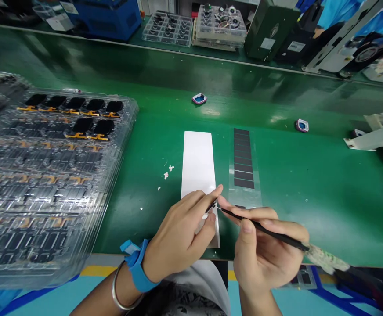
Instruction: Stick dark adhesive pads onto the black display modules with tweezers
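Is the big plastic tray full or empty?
Partly full: the tray holds black pieces with orange tails in its far row, but the next row has empty spots.

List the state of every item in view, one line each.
Left hand: pinching a small dark piece
Right hand: gripping black tweezers, tips at that piece
White sheet: flat on the green bench, lower end under the left hand
Clear film strip: flat, carrying a row of dark rectangles
Clear plastic trays: stacked, loaded with black parts with orange tails
Small pink-and-blue frame: lying on the bench
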### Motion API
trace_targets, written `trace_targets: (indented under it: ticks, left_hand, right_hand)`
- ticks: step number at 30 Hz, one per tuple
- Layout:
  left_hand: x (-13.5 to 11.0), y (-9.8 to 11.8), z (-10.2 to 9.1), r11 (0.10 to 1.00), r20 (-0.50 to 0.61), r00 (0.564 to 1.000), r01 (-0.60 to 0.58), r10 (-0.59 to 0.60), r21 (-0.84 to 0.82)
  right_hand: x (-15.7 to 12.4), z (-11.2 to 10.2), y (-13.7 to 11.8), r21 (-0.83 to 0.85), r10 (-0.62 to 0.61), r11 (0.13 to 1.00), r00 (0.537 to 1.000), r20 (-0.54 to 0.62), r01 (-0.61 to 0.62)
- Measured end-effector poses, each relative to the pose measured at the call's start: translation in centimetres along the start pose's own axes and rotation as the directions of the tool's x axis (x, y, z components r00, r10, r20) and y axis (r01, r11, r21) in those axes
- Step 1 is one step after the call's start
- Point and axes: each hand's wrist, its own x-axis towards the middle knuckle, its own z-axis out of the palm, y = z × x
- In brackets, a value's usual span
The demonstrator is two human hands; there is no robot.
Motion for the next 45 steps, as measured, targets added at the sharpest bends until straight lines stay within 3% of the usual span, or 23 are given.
trace_targets:
  ticks: [19, 25, 45]
  left_hand:
    - [0.0, -0.1, 0.0, 0.998, -0.027, 1.0, -0.008, 0.007, -0.056]
    - [0.0, 0.0, 0.0, 0.998, -0.02, 1.0, 0.01, -0.011, -0.059]
    - [0.0, -0.1, 0.1, 0.999, -0.036, 0.999, 0.013, -0.015, -0.042]
  right_hand:
    - [-0.1, 0.2, 0.7, 0.046, -0.037, 0.998, 0.999, -0.02, 0.038]
    - [0.3, 0.0, 1.2, 0.098, -0.134, 0.987, 0.991, 0.022, 0.131]
    - [0.0, -0.2, 1.3, 0.036, -0.216, 0.976, 0.975, 0.051, 0.214]
